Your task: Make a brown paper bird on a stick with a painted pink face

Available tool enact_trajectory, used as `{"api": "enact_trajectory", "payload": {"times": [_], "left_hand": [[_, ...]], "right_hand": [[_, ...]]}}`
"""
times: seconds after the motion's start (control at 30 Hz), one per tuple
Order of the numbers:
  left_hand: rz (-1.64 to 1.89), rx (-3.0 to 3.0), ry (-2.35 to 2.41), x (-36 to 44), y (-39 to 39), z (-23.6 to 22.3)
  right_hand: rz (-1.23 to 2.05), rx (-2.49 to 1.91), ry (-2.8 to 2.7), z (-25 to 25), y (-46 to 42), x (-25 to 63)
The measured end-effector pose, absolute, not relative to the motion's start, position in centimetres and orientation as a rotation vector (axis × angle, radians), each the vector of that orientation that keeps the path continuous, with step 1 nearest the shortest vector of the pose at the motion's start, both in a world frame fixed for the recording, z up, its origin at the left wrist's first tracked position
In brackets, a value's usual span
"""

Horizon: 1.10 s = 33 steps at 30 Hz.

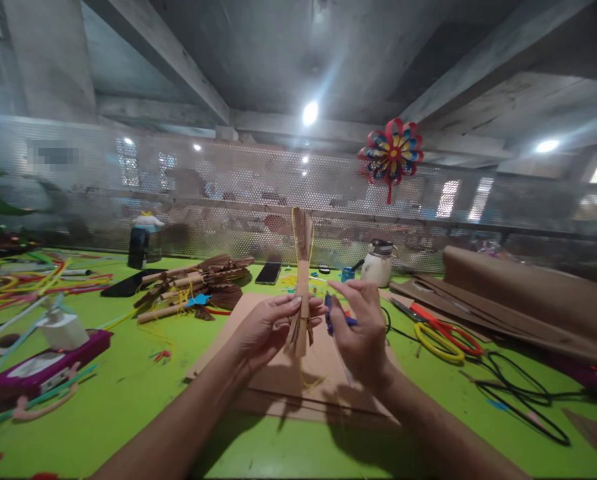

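Observation:
My left hand is closed around a bundle of pleated brown paper, held upright near the middle of the view. Yellow string runs along both sides of the paper and hangs below it. In my right hand is a blue glue gun, close beside the bundle's right side. A pale stick hangs from beneath the glue gun, and my fingers hide part of its body. Under both hands lie flat brown paper sheets on the green table.
Orange scissors and a black cord lie to the right, near a stack of brown paper. To the left are several pleated paper pieces and a purple power strip. Behind stand a phone and a white jug.

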<state>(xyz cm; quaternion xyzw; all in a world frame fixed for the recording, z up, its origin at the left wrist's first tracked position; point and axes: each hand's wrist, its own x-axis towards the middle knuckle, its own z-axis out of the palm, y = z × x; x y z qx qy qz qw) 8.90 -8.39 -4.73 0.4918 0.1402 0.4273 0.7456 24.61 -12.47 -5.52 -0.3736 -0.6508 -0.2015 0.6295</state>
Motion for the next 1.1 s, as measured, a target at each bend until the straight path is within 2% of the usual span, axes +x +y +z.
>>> {"api": "enact_trajectory", "payload": {"times": [0.3,0.63,0.93,1.1], "left_hand": [[0.916,1.116,0.266,8.9,-8.5,-4.9],[0.864,1.166,0.172,8.5,-8.3,-5.2],[0.922,1.188,0.243,8.9,-8.4,-5.0],[0.942,1.183,0.311,9.2,-8.7,-4.7]], "right_hand": [[-0.133,-0.985,-1.179,-5.3,-8.6,29.2],[0.199,-0.933,-1.200,-4.2,-8.6,30.0],[-0.064,-0.853,-1.737,-3.8,-11.9,26.5],[0.047,-0.967,-1.782,-4.2,-11.6,26.2]]}}
